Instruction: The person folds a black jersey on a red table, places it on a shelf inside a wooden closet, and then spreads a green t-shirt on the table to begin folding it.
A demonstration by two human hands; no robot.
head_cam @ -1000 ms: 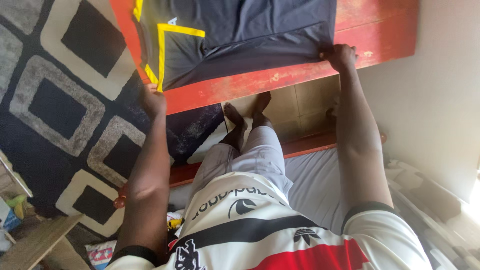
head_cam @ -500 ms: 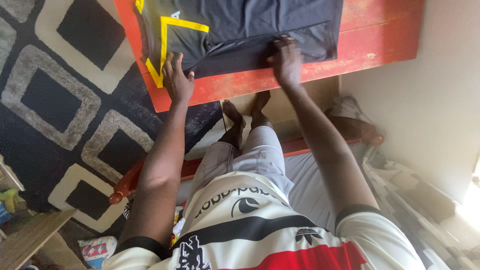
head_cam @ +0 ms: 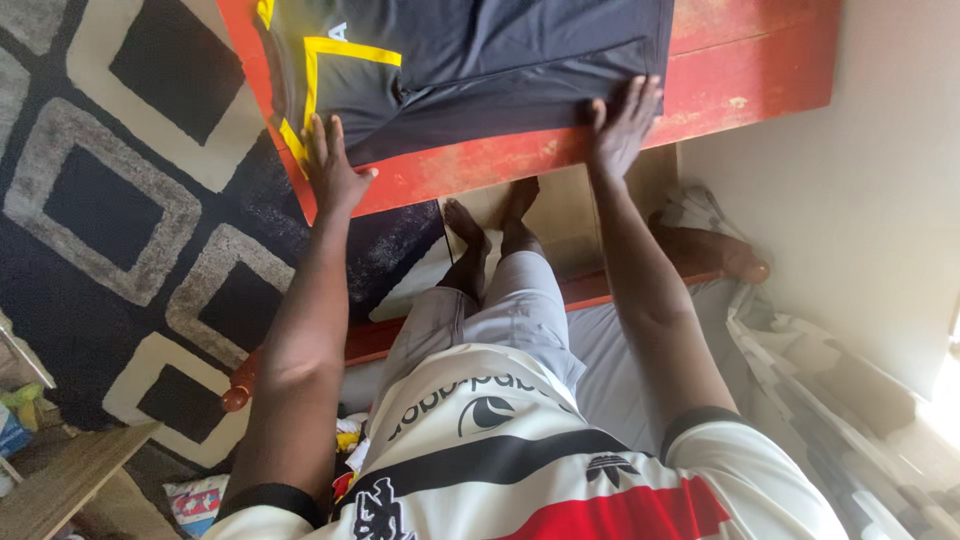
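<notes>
One dark shirt (head_cam: 470,60) with yellow trim; one red table (head_cam: 740,70); two hands: left hand (head_cam: 332,170), right hand (head_cam: 622,125); two bare feet (head_cam: 490,225); one patterned rug (head_cam: 130,200).

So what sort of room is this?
Likely a bedroom at home: a bed under the seated person, a patterned rug, and a red wooden table where both flat hands press a dark garment.

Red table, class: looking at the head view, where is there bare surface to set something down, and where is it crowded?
The red table is bare at its right end, between the dark garment and the wall, and along a narrow near strip between the left hand and right hand. The rest is covered by the garment, with both hands flat at its near edge.
</notes>
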